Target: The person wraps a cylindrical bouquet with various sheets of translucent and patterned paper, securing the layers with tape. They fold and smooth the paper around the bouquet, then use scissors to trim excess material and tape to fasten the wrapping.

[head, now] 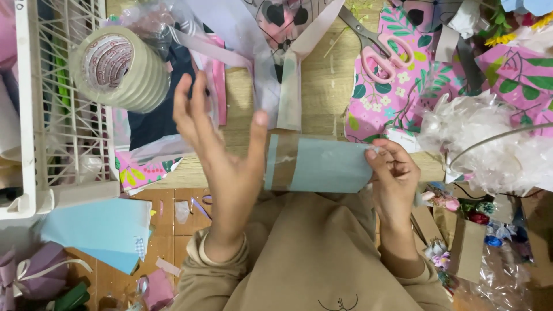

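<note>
You have the paper roll [317, 164] lying crosswise at the near edge of the table [322, 75], between your hands: your left hand [222, 155] at its left end, your right hand [391, 173] at its right end. Beyond the roll a ribbon [288, 86] hangs down onto the table. The scissors [374, 46] lie farther back to the right, on patterned paper [380, 103]. The tape roll [121, 69] sits far left, against the basket [34, 115]. Folded paper [103, 230] lies below the basket, on the floor

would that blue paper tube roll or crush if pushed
The blue tube is round, so it probably rolls. It looks like thin taped paper, likely light and easily crushed. The right hand pinches one end; the left hand is open beside it.
</note>
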